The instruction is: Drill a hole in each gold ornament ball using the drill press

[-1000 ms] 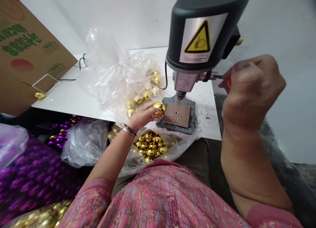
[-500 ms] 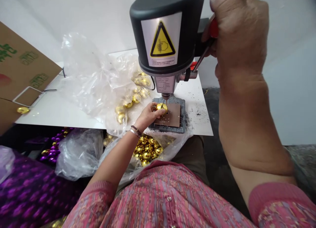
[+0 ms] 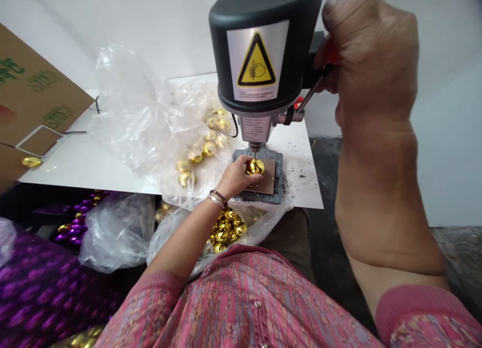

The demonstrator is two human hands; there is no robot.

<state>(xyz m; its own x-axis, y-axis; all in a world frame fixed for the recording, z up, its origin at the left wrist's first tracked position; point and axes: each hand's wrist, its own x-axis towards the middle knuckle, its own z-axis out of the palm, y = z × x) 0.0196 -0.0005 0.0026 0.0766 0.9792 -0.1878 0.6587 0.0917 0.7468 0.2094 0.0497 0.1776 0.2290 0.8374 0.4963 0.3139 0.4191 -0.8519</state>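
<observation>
Pinching a gold ball between thumb and fingers, the left hand steadies it on a brown board, directly beneath a drill. The right hand, raised, is curled firmly around the lever. Drilling seems the step in hand; whether the bit touches the ball, I cannot tell. The next move looks to call for an even pull, with fingertips clear of the bit.

Black specks dot the white table, where a clear bag slumps beside a carton. More gold balls lie bagged below the table's edge; purple balls fill the lower left. A pale wall stands behind.
</observation>
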